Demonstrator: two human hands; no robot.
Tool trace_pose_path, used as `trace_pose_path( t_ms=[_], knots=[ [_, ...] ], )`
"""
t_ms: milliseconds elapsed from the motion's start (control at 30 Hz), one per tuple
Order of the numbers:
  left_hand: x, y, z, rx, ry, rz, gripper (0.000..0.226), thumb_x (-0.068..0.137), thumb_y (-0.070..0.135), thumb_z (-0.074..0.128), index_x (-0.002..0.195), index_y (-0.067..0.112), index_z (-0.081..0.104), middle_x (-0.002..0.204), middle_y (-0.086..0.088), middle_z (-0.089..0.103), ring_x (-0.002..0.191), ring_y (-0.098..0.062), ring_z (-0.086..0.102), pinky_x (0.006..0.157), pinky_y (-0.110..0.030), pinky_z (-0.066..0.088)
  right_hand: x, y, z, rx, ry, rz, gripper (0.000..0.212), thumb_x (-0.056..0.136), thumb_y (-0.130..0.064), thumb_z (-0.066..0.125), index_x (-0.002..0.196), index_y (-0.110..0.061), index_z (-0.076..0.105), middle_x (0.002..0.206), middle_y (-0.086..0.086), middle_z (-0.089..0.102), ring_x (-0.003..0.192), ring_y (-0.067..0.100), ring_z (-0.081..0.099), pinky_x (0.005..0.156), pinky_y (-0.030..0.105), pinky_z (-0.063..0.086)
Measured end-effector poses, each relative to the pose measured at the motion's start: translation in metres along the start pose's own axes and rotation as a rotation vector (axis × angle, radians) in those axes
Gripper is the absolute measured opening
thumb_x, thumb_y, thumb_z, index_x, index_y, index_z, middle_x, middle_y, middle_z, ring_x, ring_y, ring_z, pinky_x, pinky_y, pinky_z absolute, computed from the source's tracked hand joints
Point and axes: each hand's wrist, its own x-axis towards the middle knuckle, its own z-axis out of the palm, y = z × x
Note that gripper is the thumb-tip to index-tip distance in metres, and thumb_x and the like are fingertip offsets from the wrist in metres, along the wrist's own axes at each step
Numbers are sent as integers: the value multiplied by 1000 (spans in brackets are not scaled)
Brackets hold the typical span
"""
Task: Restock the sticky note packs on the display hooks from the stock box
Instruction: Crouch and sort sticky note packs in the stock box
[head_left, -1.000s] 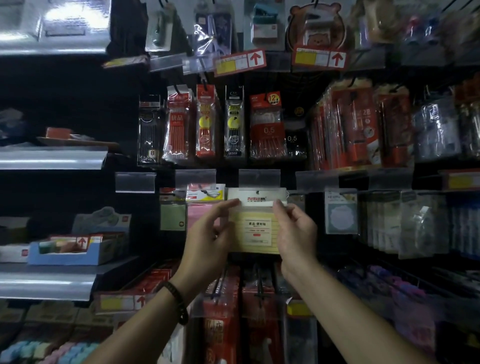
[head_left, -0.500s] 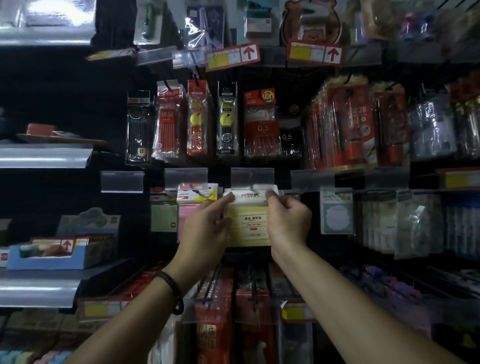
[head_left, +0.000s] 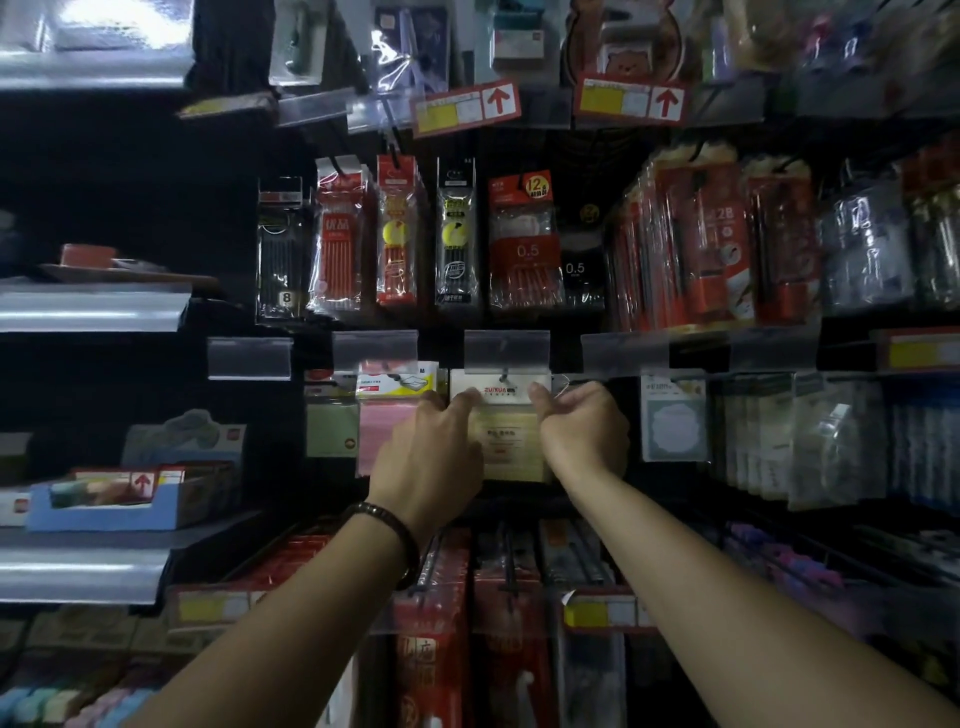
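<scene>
A yellow sticky note pack (head_left: 511, 441) with a white header card hangs at a display hook (head_left: 503, 375) under a clear price holder. The hook's tip shows through the header's hole. My left hand (head_left: 431, 457) pinches the header's left corner, and my right hand (head_left: 582, 431) pinches its right corner, fingers curled. A pink sticky note pack (head_left: 376, 431) hangs just left of it, a green one (head_left: 331, 436) further left, and a white scalloped pack (head_left: 672, 426) to the right. The stock box is out of sight.
Pen and refill packs (head_left: 524, 244) hang on the row above. Red packs (head_left: 436, 649) hang below my wrists. Metal shelves (head_left: 88, 312) stand to the left, one bearing a blue display box (head_left: 104, 504). Clear-wrapped packs (head_left: 831, 441) crowd the right side.
Both hands have raised the yellow pack and pushed it toward the hook; its header now sits up under the price holder with the hook through the hole.
</scene>
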Motion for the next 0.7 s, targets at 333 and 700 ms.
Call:
trace_pose_path(
  t_ms=[333, 700],
  knots=[
    [-82, 7, -9, -23, -5, 66, 34, 101, 48, 57, 135, 40, 55, 121, 12, 60, 88, -8, 66, 66, -33, 62, -63, 35, -46, 91, -127, -209, 38, 97, -37, 72, 66, -23, 54, 60, -10, 55, 55, 2, 53, 51, 21, 39],
    [-332, 23, 55, -243, -154, 132, 12, 100, 34, 63, 108, 28, 69, 93, 9, 65, 71, -17, 63, 56, -34, 49, -218, 185, -141, 244, -484, -213, 38, 107, -25, 62, 73, -12, 53, 58, 8, 51, 47, 31, 54, 50, 37, 44]
  ],
)
